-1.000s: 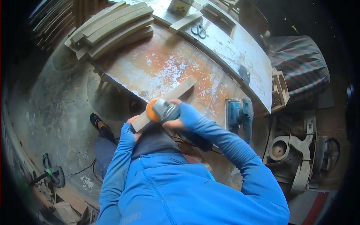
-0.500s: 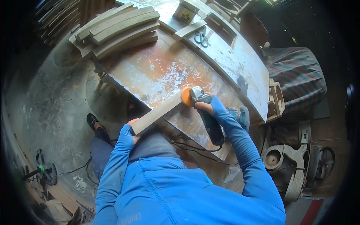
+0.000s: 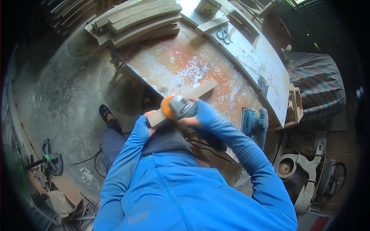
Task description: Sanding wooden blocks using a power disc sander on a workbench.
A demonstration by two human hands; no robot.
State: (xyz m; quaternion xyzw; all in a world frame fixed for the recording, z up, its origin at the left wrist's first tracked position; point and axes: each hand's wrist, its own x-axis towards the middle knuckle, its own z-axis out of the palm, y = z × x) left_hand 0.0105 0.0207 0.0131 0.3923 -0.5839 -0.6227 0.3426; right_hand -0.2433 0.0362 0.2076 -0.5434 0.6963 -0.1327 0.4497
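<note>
A long pale wooden strip (image 3: 200,91) lies slanted over the near edge of a worn workbench (image 3: 181,61). My left hand (image 3: 151,122) grips its near end, which sticks out past the bench edge. My right hand (image 3: 189,118) holds a grey power sander (image 3: 181,108) with a round orange pad (image 3: 167,107). The pad rests on the strip close to my left hand. Blue sleeves cover both forearms.
A blue power tool (image 3: 253,124) lies on the bench at the right. Stacked curved wooden pieces (image 3: 135,19) sit at the bench's far left, scissors (image 3: 223,34) farther back. A black cord (image 3: 83,159) crosses the dusty floor. Offcuts (image 3: 58,200) lie at lower left, machinery (image 3: 304,173) at lower right.
The sander went from the near end of the strip out toward its middle, then came back toward my left hand. My left hand has stayed on the strip's near end.
</note>
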